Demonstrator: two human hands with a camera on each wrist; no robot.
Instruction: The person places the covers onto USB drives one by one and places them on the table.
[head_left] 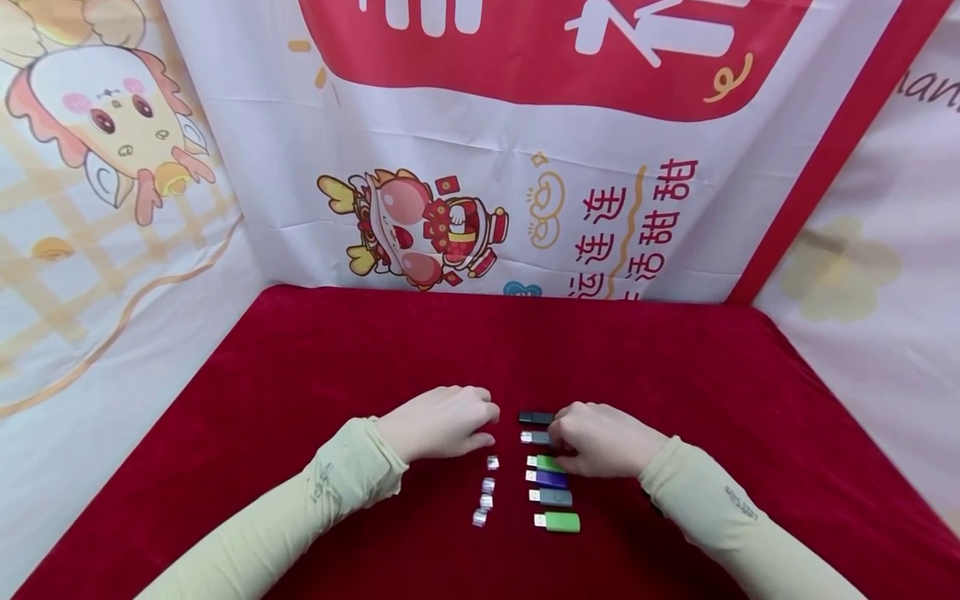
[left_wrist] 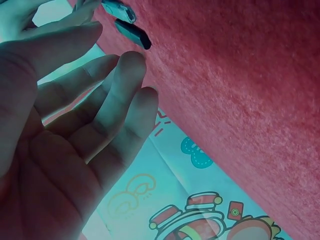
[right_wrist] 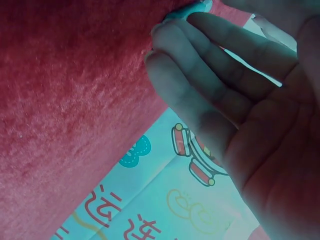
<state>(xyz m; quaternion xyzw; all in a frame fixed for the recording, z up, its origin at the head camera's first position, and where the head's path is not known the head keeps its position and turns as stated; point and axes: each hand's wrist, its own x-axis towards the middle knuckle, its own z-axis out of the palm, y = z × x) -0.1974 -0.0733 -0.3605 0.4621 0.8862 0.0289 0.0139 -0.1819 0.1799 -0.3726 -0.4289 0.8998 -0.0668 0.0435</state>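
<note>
On the red cloth, several USB sticks lie in a column: a black USB stick [head_left: 534, 417] farthest, then a grey one [head_left: 537, 437], a green one [head_left: 542, 462], a purple one [head_left: 548, 479], a second grey one [head_left: 553, 497] and a green one [head_left: 561, 522] nearest. My right hand [head_left: 603, 437] is over the right ends of the farther sticks, its fingertips at the far grey one. Its fingers look fairly straight in the right wrist view. Left of the column my left hand [head_left: 442, 421] hovers with loosely bent fingers and an empty palm.
Several small silvery pieces [head_left: 487, 484] lie in a line below my left hand, left of the sticks. The red cloth [head_left: 360, 350] covers the table. A printed white curtain [head_left: 480, 133] closes off the back, with printed cloths along both sides.
</note>
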